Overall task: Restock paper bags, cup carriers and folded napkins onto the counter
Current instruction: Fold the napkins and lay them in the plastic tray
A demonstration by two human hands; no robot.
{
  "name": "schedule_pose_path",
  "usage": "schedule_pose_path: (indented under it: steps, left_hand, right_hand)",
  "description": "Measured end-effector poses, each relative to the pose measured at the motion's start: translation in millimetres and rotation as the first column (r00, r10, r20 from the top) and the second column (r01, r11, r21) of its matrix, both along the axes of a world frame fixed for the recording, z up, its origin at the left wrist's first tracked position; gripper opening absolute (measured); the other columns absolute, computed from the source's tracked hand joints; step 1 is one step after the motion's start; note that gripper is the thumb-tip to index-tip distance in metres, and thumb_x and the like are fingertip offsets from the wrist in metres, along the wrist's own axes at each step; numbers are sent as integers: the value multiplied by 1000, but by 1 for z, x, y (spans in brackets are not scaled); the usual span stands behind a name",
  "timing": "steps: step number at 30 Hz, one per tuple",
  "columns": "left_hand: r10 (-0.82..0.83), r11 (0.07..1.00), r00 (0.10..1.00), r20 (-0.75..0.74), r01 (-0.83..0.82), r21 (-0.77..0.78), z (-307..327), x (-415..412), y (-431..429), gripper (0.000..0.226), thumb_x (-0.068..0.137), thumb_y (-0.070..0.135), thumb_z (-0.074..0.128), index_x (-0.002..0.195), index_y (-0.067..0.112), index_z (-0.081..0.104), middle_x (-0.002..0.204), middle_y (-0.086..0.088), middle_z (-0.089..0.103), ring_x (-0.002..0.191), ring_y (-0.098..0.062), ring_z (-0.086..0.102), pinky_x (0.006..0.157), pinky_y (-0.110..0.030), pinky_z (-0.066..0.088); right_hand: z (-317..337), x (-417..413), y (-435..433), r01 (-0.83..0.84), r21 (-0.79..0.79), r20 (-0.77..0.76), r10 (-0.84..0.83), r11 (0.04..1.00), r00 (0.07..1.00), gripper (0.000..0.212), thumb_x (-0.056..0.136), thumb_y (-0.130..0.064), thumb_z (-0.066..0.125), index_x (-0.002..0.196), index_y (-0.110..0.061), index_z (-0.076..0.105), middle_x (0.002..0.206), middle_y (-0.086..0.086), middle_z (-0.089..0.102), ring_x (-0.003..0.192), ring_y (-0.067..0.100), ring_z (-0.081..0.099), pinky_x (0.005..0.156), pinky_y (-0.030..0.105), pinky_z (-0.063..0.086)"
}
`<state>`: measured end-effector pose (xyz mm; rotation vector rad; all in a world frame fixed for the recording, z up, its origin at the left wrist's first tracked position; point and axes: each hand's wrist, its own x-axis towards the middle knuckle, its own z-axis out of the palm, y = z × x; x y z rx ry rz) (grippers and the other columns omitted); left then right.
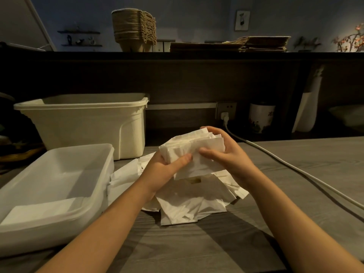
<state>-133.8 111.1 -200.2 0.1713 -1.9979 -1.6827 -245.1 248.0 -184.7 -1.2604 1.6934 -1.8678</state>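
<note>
Both forearms reach forward over the table (295, 174). The left hand (165, 168) and right hand (222, 154), close together, grip a stack of napkins (193, 144) raised above loose napkins (189, 200) lying on the table. Thumbs press the stack's near face; the right fingers (213, 132) curl behind it.

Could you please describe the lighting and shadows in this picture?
Head view: dim, warm light; the napkin stack held by the left hand and right hand is brightest; the arms cast dark shadows on the table; the cup carriers look murky.
</note>
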Motion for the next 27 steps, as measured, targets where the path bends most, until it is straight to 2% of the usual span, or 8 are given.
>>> schedule_pose_path:
  steps: [4, 7, 13, 15, 18, 20, 23, 27]
  left_hand:
    - [2, 999, 1000, 2, -2, 44, 0, -1, -1, 33, 58, 35, 71, 90, 30, 68, 88, 6, 73, 88, -11, 69, 81, -29, 54]
    - [53, 996, 999, 11, -54, 67, 0, -1, -1, 45, 53, 36, 74, 96, 24, 68, 93, 0, 73, 92, -18, 68, 86, -37, 53]
    - [125, 985, 991, 37, -129, 114, 2, -1, -1, 64, 48, 49, 72, 105, 20, 63, 100, -6, 70, 96, -23, 66, 89, -46, 52]
    - [143, 984, 989, 34, -146, 100, 4, 0, 0, 57, 54, 51, 69, 103, 22, 62, 99, -3, 69, 96, -21, 65, 86, -41, 53]
    - [171, 985, 983, 66, -169, -40, 4, 0, 0, 33, 72, 43, 67, 99, 28, 56, 91, 9, 63, 87, -8, 60, 71, -22, 49]
    - [152, 981, 982, 110, -136, -139, 4, 1, -1, 26, 76, 35, 70, 91, 36, 49, 89, 14, 57, 84, -5, 57, 65, -19, 50]
    - [116, 971, 983, 141, -83, -223, 5, 4, 1, 31, 78, 27, 71, 84, 40, 44, 86, 12, 56, 73, -6, 56, 50, -13, 48]
    - [78, 960, 981, 176, -26, -278, 8, 7, 2, 19, 80, 32, 68, 92, 36, 54, 84, 10, 61, 71, -5, 58, 50, -15, 47]
  right_hand:
    - [-2, -1, 1, -99, 17, 87, 97, 995, 992, 33, 66, -26, 67, 98, -17, 62, 87, -2, 68, 81, 13, 66, 70, 24, 55]
    - [-5, -4, -2, -73, 36, 81, 70, 997, 994, 32, 68, -26, 67, 98, -16, 63, 87, -1, 68, 81, 12, 66, 72, 24, 55]
    - [-4, -7, 0, -170, 94, 89, 162, 981, 983, 44, 66, -21, 69, 109, -21, 58, 96, -2, 68, 90, 14, 67, 76, 26, 55]
    - [-4, -8, -1, -108, 129, 22, 106, 986, 994, 39, 69, -20, 70, 107, -20, 60, 95, 0, 69, 88, 13, 67, 75, 24, 54]
    - [-4, -7, -1, -17, 116, -45, 23, 993, 999, 25, 77, -13, 69, 101, -19, 62, 92, -2, 70, 84, 10, 68, 73, 20, 54]
    - [-4, -8, -1, 10, 106, -69, -2, 994, 998, 23, 79, -11, 68, 98, -22, 62, 90, -4, 69, 83, 8, 67, 73, 20, 54]
    - [-4, -8, 2, 49, 173, -161, -21, 984, 987, 21, 81, -15, 67, 95, -28, 60, 89, -7, 68, 84, 7, 66, 75, 23, 55]
    - [-2, -4, 17, 99, 301, -264, -17, 948, 964, 17, 84, -22, 63, 93, -34, 56, 85, -10, 66, 74, 1, 65, 64, 24, 55]
